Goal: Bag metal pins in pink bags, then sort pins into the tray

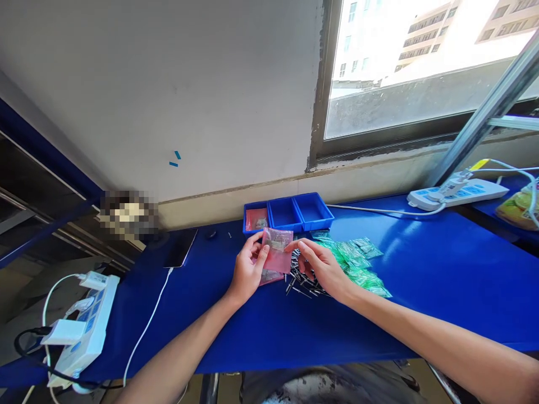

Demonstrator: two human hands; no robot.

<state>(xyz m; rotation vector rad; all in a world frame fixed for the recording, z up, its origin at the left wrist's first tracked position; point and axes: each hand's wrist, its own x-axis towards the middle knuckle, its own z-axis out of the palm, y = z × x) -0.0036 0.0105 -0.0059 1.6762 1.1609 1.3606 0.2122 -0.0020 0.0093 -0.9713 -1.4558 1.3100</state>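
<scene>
A pink translucent plastic bag (278, 259) with small contents is gripped in my left hand (247, 269), the thumb pressed on its front. At the bag's right edge, the bent index finger of my right hand (323, 269) meets the plastic, its other fingers curled in and partly hidden. Under the hands lies another pink bag (270, 276), partly covered. Small black and silver metal pins (301, 283) are heaped below my right hand. Beyond it spreads a pile of green plastic bags (357, 258).
A blue bin with three compartments (316, 211) stands against the wall, pink bags in its left one. On the blue table (446, 280) are a phone (182, 249) with a white cable, a left power strip (90, 325) and a right power strip (471, 193).
</scene>
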